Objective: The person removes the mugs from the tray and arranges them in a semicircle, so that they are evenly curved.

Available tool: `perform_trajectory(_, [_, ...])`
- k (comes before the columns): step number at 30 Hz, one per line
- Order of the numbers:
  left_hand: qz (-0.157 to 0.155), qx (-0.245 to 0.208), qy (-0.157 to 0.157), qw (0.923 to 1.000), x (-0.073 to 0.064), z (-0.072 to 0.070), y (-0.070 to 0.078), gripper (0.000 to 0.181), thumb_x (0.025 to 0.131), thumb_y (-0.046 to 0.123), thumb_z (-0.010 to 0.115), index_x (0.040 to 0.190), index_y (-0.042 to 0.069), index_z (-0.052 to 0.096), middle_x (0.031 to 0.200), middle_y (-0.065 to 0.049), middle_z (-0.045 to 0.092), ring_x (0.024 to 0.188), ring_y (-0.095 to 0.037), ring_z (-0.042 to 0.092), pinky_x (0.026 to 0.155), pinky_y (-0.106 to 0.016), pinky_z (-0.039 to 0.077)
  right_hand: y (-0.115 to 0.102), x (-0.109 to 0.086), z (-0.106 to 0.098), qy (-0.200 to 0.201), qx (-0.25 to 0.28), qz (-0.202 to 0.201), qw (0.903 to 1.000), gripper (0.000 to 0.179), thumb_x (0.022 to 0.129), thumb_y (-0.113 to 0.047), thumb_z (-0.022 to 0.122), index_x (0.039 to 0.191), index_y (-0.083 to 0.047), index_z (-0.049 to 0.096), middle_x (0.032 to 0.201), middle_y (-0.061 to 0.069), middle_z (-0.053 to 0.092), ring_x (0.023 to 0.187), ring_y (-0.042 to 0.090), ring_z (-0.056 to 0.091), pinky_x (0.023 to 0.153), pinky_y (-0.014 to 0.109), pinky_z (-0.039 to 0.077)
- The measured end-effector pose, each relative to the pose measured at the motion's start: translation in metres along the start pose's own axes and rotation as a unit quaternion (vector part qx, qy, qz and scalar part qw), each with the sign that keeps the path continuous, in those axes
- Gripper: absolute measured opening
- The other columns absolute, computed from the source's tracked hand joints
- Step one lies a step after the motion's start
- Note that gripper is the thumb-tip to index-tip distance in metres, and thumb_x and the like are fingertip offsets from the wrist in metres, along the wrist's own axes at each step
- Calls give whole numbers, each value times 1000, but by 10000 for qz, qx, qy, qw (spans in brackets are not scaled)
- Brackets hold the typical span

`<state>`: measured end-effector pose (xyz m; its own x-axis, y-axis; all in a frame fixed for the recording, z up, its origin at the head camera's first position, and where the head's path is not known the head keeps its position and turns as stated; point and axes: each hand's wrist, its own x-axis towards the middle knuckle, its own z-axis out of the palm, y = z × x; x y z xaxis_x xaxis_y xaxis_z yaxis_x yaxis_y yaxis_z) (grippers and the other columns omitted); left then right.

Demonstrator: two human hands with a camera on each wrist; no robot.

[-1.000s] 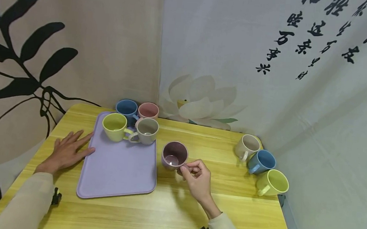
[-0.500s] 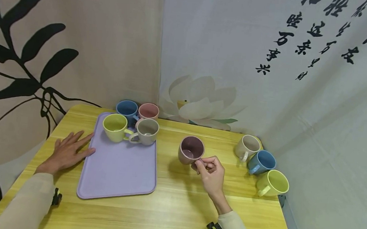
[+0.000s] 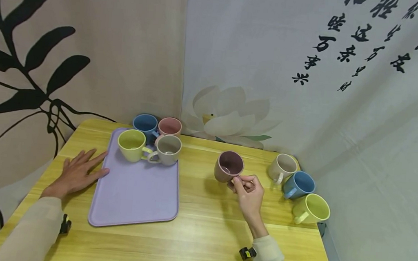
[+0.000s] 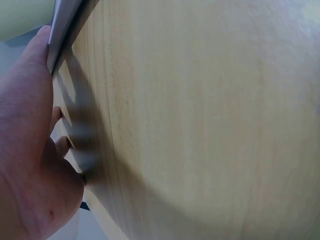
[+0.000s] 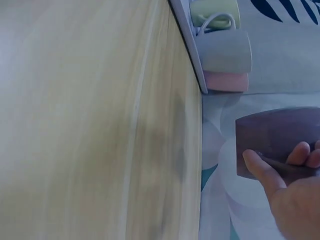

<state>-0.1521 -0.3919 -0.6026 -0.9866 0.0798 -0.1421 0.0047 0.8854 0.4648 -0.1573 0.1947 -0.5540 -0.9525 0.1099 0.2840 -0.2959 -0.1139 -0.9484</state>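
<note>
By its handle, my right hand (image 3: pixel 249 195) pinches a purple mug (image 3: pixel 228 169), held upright above the table; the right wrist view shows the thumb pressed on that mug's (image 5: pixel 275 132) handle. My left hand (image 3: pixel 76 175) lies with spread fingers at the left edge of a lilac tray (image 3: pixel 135 198), its thumb and fingertips touching the rim. At the tray's far end stand a yellow-green mug (image 3: pixel 131 147), a grey mug (image 3: pixel 168 152), a blue mug (image 3: pixel 144 124) and a pink mug (image 3: pixel 170 126).
Along the table's right side stand a beige mug (image 3: pixel 282 168), another blue mug (image 3: pixel 298 184) and another yellow-green mug (image 3: pixel 311 208). The wooden table (image 3: pixel 200 244) meets a printed curtain (image 3: pixel 236 67) at the back.
My right hand has carried the purple mug away from the tray, to the right and slightly farther back. The left hand and the other mugs have stayed put.
</note>
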Motion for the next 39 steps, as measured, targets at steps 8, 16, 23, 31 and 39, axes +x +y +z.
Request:
perform_trajectory(8, [18, 33, 106, 9999, 1, 2, -2, 88, 112, 68, 55, 181, 25, 24, 185, -37, 12, 168, -70, 2, 124, -96, -4, 8, 11, -7, 526, -318, 111, 9980, 24, 99, 6, 81, 111, 17, 63, 86, 32, 79, 63, 15, 77, 70, 38, 72])
perform_trajectory(16, [63, 50, 122, 9999, 2, 2, -2, 86, 112, 67, 55, 181, 24, 25, 185, -37, 13, 168, -71, 4, 123, -96, -2, 18, 25, -17, 860, -533, 178, 9947, 24, 99, 5, 82, 110, 16, 64, 86, 29, 81, 64, 19, 81, 66, 35, 71])
perform_trajectory(23, [61, 94, 61, 9999, 0, -3, 3, 85, 112, 65, 56, 181, 23, 27, 184, -38, 14, 168, -71, 5, 124, -96, 0, 30, 39, -29, 1336, -519, 403, 9889, 21, 99, 6, 81, 108, 13, 63, 78, 2, 81, 63, 11, 77, 64, 30, 69])
perform_trajectory(31, [39, 56, 60, 10000, 0, -1, 1, 86, 112, 66, 56, 181, 22, 26, 184, -38, 13, 168, -71, 4, 123, -97, -1, 42, 55, -39, 1859, -747, 447, 9787, 21, 100, -1, 83, 106, 4, 64, 75, -8, 75, 62, 9, 72, 61, 26, 66])
perform_trajectory(39, [35, -25, 33, 10000, -1, -1, 1, 87, 112, 66, 56, 181, 23, 26, 185, -38, 12, 168, -71, 3, 124, -97, -3, 47, 67, -42, 2176, -595, 465, 9731, 20, 101, -2, 82, 104, 0, 63, 72, -10, 72, 55, 8, 71, 59, 27, 66])
